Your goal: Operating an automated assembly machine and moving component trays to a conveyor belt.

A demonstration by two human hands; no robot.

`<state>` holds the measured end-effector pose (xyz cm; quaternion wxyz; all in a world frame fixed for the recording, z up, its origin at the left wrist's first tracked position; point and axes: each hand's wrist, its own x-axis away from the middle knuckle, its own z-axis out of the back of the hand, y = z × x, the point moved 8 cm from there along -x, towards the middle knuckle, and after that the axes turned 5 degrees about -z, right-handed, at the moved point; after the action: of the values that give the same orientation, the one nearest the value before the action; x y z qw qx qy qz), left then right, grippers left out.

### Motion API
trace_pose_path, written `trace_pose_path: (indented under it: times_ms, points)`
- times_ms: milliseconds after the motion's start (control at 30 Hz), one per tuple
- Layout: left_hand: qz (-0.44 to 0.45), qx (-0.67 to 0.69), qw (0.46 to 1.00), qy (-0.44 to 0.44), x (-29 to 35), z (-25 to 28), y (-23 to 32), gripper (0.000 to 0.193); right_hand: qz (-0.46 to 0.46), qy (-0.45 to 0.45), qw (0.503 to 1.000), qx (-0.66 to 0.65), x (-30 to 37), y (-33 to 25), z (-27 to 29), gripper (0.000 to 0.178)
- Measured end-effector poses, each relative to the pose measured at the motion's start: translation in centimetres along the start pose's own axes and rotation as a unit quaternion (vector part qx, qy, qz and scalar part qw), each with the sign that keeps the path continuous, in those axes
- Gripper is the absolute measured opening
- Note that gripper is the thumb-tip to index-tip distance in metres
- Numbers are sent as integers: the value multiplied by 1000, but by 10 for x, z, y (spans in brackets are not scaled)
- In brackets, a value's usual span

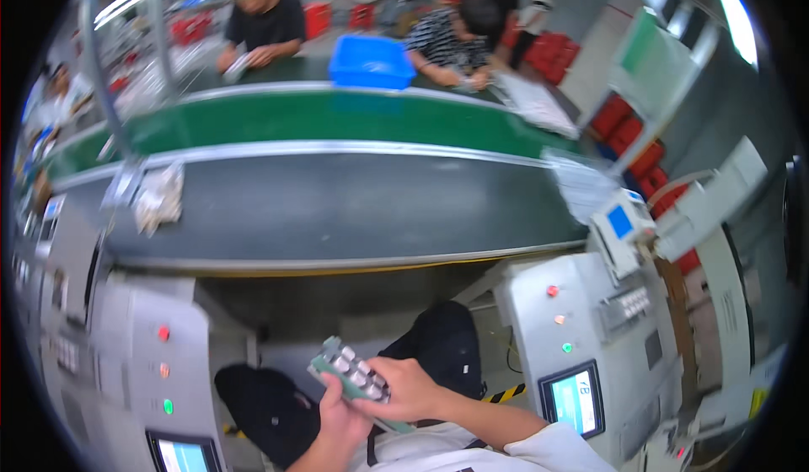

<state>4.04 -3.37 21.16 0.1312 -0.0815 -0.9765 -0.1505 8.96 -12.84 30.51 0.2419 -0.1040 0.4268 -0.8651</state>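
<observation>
Head view: green circuit board (352,378) carrying rows of small grey cylindrical parts, held low over the lap, well short of the near edge of the dark conveyor belt (337,206). Long axis running from upper left to lower right, upper-left end free, lower-right end hidden under the fingers. Left hand (341,417) beneath and behind the board, fingers curled up around its lower edge, grasping it. Right hand (404,388) closed over the board's right half from above, thumb and fingers pinching across the parts; the nearer to the components. On the belt's far left end, a crumpled pale bag (158,195), contents unclear. Beyond the green far belt (320,114), a blue plastic bin (371,61), inside not visible, between two seated people. Grey machine cabinets (581,345) flanking both knees.
</observation>
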Motion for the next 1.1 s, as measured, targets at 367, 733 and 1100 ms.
trace_pose_path:
  times_ms: [367,733,1100]
  points:
    - [-43,-211,945,-246,-61,-84,-69,92,-163,231,956,75,111,8,152,49]
    - [29,-306,941,139,-209,230,-10,53,-544,505,574,345,418,-47,324,52]
    - [36,-298,941,155,-220,279,11,43,-781,414,357,302,600,38,326,66]
